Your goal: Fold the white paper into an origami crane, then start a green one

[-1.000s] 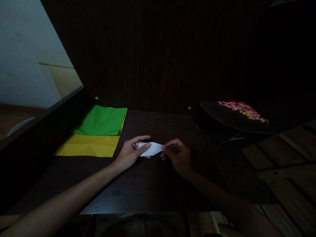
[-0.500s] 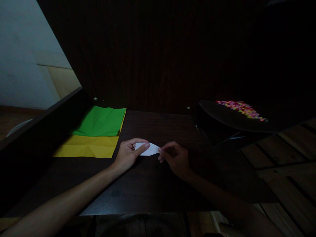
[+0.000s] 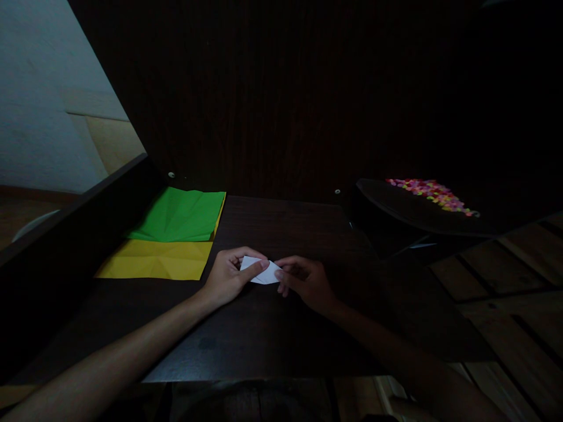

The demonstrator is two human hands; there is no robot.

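A small folded piece of white paper [image 3: 260, 272] lies on the dark wooden table [image 3: 264, 334], pinched between both hands. My left hand [image 3: 229, 275] grips its left end, thumb on top and fingers curled over the far edge. My right hand [image 3: 303, 281] holds its right tip with thumb and fingers. Much of the paper is hidden by the fingers. The scene is dim.
A green sheet [image 3: 182, 215] lies over a yellow sheet [image 3: 153, 259] at the table's left. A dark raised panel [image 3: 65, 234] runs along the left edge. At the right, a dark tray [image 3: 409, 214] carries a heap of small coloured pieces [image 3: 433, 195]. Wooden floor lies beyond.
My right hand has moved left towards the left hand, and the visible white paper has become shorter, its right tip brought in. The left hand's fingers have curled more over the paper.
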